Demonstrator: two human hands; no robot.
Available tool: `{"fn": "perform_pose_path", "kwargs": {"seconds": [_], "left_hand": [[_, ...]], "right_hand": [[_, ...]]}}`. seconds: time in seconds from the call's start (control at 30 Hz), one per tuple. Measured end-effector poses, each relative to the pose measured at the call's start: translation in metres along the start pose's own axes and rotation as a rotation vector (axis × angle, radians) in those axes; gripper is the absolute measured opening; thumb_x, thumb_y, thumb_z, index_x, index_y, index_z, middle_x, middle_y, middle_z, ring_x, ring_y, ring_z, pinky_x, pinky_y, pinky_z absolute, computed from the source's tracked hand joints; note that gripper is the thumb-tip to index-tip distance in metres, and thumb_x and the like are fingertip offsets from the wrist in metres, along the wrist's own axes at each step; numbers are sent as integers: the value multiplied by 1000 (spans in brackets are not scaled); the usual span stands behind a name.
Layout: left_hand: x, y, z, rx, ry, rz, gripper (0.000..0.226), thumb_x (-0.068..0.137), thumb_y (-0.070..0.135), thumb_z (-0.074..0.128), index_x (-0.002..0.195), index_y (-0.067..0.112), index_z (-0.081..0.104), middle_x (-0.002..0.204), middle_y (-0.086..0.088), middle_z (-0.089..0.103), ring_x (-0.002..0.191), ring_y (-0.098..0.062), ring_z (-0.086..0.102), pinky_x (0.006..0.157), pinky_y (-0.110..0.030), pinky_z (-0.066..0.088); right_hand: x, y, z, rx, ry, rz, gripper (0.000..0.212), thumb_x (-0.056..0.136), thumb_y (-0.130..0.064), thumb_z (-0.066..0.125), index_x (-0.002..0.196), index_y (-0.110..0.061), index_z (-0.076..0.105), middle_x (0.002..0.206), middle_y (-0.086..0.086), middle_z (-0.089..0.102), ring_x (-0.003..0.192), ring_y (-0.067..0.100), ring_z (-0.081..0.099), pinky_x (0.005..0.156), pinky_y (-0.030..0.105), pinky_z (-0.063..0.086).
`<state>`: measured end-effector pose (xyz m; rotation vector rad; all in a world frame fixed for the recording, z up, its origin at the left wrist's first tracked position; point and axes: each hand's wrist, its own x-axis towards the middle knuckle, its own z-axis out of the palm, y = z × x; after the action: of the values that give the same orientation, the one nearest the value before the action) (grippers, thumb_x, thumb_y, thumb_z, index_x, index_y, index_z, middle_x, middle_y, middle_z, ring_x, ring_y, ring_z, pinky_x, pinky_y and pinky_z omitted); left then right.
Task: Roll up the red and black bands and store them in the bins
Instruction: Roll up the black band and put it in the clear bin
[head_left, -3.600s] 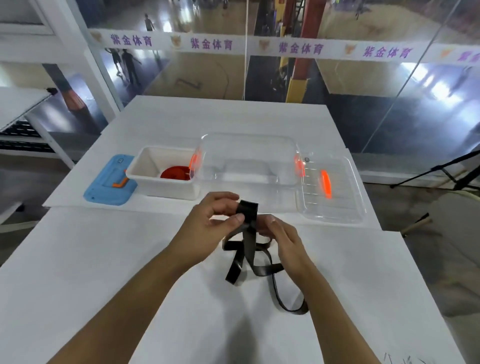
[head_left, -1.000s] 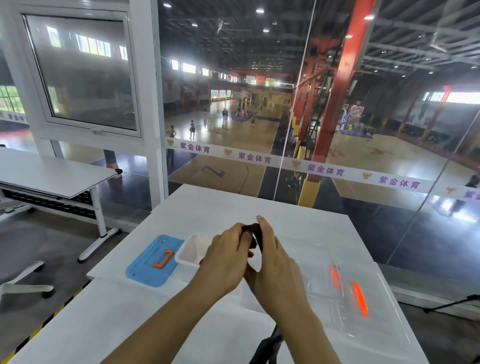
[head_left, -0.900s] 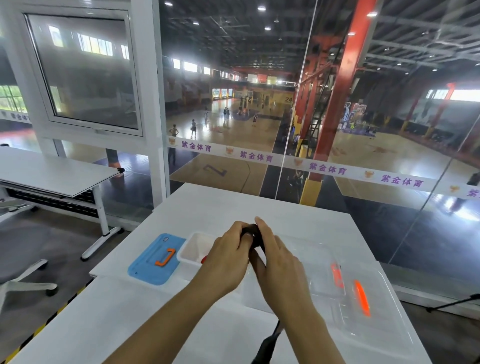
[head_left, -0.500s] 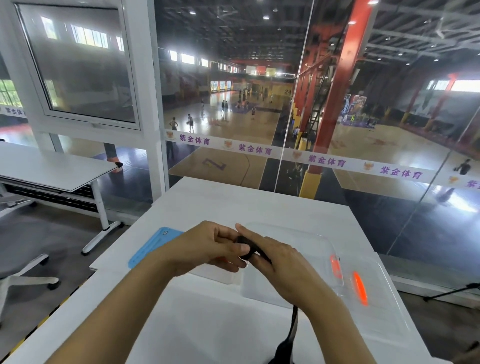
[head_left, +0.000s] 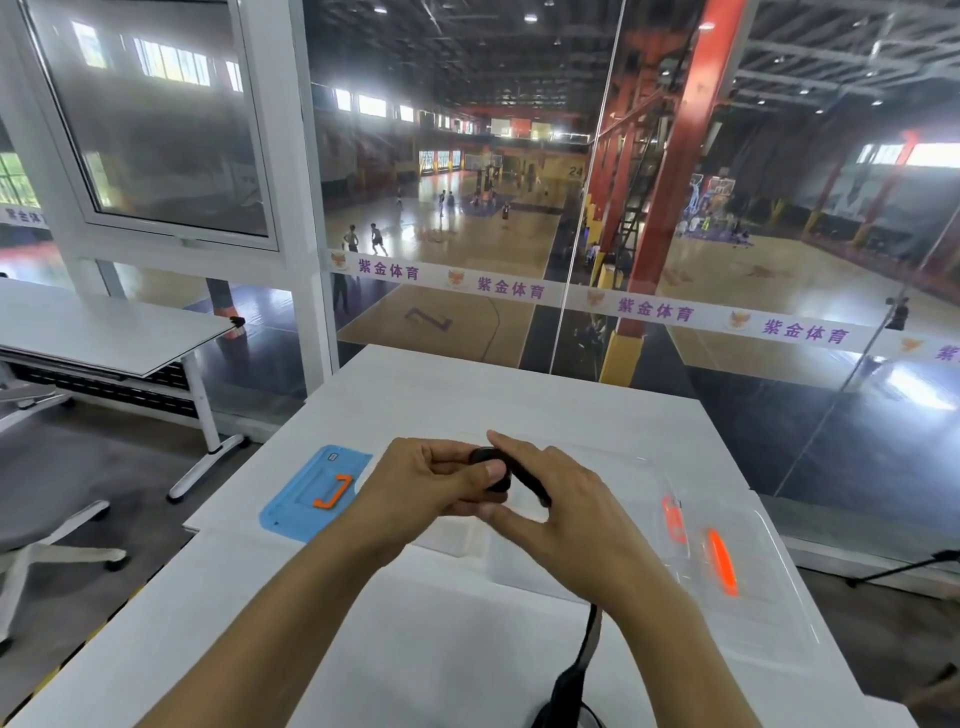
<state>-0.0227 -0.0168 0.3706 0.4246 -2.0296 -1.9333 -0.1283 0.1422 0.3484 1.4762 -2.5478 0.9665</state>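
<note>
We pinch the band (head_left: 491, 470) roll in both hands (head_left: 431, 483), left thumb pressing, right hand (head_left: 561, 514) feeding the tail taut for tight, even turns

From my remote station I saw a black band (head_left: 524, 475), a sky-blue lid (head_left: 306, 499) with an orange handle (head_left: 332, 492), a clear bin (head_left: 613, 499) carrying orange-red latches (head_left: 719, 561), a white table (head_left: 467, 649) and a white window strip (head_left: 649, 309) printed with purple characters and orange fox emblems.
</note>
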Motion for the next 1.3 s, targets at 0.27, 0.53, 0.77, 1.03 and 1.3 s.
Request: {"fn": "perform_pose_path", "kwargs": {"seconds": [0.27, 0.53, 0.77, 1.03, 1.3], "left_hand": [[-2, -17, 4, -160, -131, -111, 29, 93, 20, 68, 119, 7, 73, 113, -14, 77, 107, -30, 74, 97, -43, 58], [2, 0, -18, 191, -323, -151, 21, 91, 11, 72, 111, 6, 77, 101, -11, 80, 95, -25, 77, 89, -32, 61], [-6, -20, 8, -131, -23, 7, 21, 91, 12, 69, 110, 9, 77, 100, -14, 80, 93, -27, 78, 85, -31, 62], [-5, -27, 46, -432, 179, -32, 22, 92, 20, 70, 109, 10, 77, 105, -14, 79, 102, -28, 76, 93, -34, 58], [-9, -33, 46, -304, 72, -117, 27, 93, 32, 67, 112, 17, 77, 106, -2, 80, 100, -13, 75, 89, -30, 57]], "right_hand": [[-5, 10, 5, 62, -32, 24, 53, 105, -28, 53, 145, -60, 40, 94, -14, 54, 91, 5, 56, 86, 24, 50], [-2, 4, -14, 24, -306, -18, 49, 105, -36, 53, 147, -58, 40, 95, -47, 49, 97, -13, 50, 87, 11, 40], [-7, 1, -1, 62, -67, 94, 56, 104, -46, 49, 155, -48, 28, 105, -26, 55, 101, 6, 53, 100, 34, 48], [-25, -31, 49, 284, 284, 239, 79, 99, -35, 59, 157, -52, 9, 124, -28, 36, 100, -15, 50, 84, 8, 42], [-19, -19, 45, 200, 301, 241, 63, 103, -33, 55, 156, -48, 25, 119, -13, 52, 94, 0, 52, 84, 22, 47]]}}
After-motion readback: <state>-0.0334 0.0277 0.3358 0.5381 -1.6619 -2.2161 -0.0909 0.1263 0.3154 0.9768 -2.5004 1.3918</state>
